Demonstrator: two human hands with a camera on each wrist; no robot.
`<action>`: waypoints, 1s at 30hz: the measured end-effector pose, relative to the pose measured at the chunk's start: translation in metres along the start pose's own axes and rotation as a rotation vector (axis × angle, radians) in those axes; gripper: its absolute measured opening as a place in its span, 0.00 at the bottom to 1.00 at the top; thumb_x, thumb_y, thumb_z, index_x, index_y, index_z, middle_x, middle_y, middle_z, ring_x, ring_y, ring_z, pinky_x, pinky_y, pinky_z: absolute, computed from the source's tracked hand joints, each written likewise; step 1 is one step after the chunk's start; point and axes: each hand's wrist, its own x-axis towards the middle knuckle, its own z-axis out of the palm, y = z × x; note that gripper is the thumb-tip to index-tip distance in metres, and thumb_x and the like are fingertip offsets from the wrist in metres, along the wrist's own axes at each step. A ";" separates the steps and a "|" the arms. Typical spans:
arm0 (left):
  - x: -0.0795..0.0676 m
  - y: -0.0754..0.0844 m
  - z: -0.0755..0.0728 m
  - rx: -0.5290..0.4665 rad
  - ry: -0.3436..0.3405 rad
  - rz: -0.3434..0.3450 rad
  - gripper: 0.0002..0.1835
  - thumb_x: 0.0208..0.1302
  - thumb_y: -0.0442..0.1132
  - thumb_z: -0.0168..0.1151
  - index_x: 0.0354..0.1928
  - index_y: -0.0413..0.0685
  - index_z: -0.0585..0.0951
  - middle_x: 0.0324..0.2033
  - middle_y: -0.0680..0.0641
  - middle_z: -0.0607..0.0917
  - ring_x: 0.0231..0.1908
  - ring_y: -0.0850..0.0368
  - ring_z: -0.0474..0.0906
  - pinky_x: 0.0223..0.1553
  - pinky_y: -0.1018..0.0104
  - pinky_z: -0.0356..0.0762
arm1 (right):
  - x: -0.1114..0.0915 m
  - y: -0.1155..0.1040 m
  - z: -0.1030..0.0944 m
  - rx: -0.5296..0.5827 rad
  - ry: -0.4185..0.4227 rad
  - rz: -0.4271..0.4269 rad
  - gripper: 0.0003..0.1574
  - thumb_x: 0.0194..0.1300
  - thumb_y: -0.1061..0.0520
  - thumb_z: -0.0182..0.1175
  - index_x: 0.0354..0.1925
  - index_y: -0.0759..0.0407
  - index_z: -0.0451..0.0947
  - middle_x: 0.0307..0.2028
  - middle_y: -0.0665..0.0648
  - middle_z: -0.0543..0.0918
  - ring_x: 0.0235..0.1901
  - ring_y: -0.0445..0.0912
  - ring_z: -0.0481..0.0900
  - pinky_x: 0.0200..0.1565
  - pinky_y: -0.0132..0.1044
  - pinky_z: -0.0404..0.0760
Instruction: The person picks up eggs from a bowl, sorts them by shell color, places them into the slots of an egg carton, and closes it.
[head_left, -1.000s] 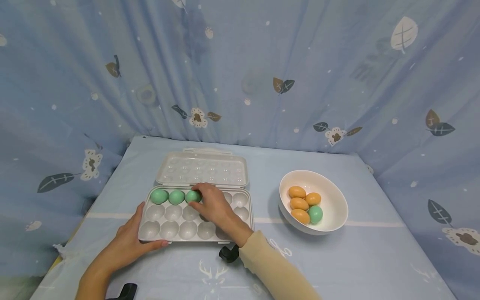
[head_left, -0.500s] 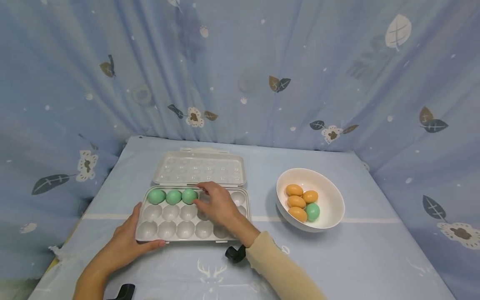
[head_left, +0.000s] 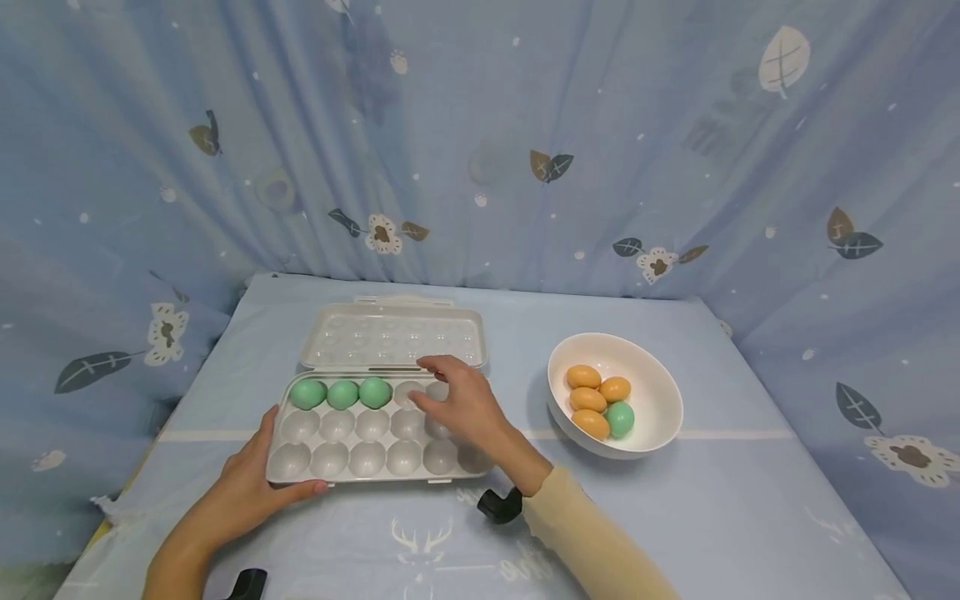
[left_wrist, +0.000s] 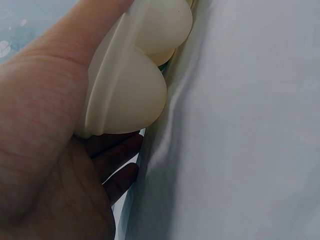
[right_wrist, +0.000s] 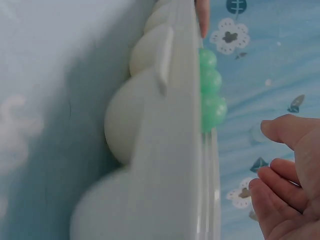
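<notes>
A whitish plastic egg box (head_left: 382,481) lies on the table with its clear lid (head_left: 393,333) folded back behind it. Three green eggs (head_left: 342,395) fill the left end of its rear row; the other visible wells hold nothing. My left hand (head_left: 243,475) grips the near-left corner, thumb along the front and fingers on the left side; its wrist view shows the rounded cups (left_wrist: 130,95) between thumb and fingers. Over the right part of the box my right hand (head_left: 468,404) hovers, thumb and fingers apart. Nothing is in that hand (right_wrist: 295,185) in its wrist view.
To the right stands a white bowl (head_left: 660,417) holding several orange eggs (head_left: 588,400) and one green egg (head_left: 620,419). Black camera parts (head_left: 498,506) show at both wrists. A patterned blue curtain (head_left: 480,150) hangs behind the table.
My right hand has let go of the third green egg in the rear row and moved right, its fingers now spread. The left hand keeps its hold on the box corner.
</notes>
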 end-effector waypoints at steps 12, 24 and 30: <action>0.001 -0.001 0.001 -0.014 -0.004 0.007 0.76 0.53 0.65 0.77 0.82 0.43 0.30 0.77 0.24 0.53 0.69 0.19 0.58 0.60 0.22 0.64 | -0.022 0.018 -0.039 0.042 0.042 -0.025 0.29 0.64 0.54 0.74 0.60 0.61 0.81 0.56 0.58 0.86 0.54 0.55 0.85 0.55 0.41 0.85; 0.001 -0.001 0.001 -0.018 -0.007 0.002 0.76 0.53 0.66 0.77 0.82 0.45 0.29 0.77 0.25 0.53 0.70 0.20 0.58 0.60 0.22 0.64 | -0.053 0.041 -0.073 0.112 0.068 0.035 0.28 0.63 0.54 0.75 0.59 0.59 0.81 0.56 0.55 0.86 0.58 0.51 0.84 0.58 0.37 0.83; 0.001 0.000 0.001 -0.024 -0.010 0.001 0.77 0.53 0.66 0.77 0.82 0.45 0.28 0.77 0.25 0.52 0.70 0.19 0.57 0.60 0.21 0.63 | -0.065 0.051 -0.094 0.130 0.067 0.066 0.29 0.62 0.56 0.76 0.59 0.59 0.81 0.57 0.60 0.85 0.59 0.50 0.83 0.59 0.39 0.82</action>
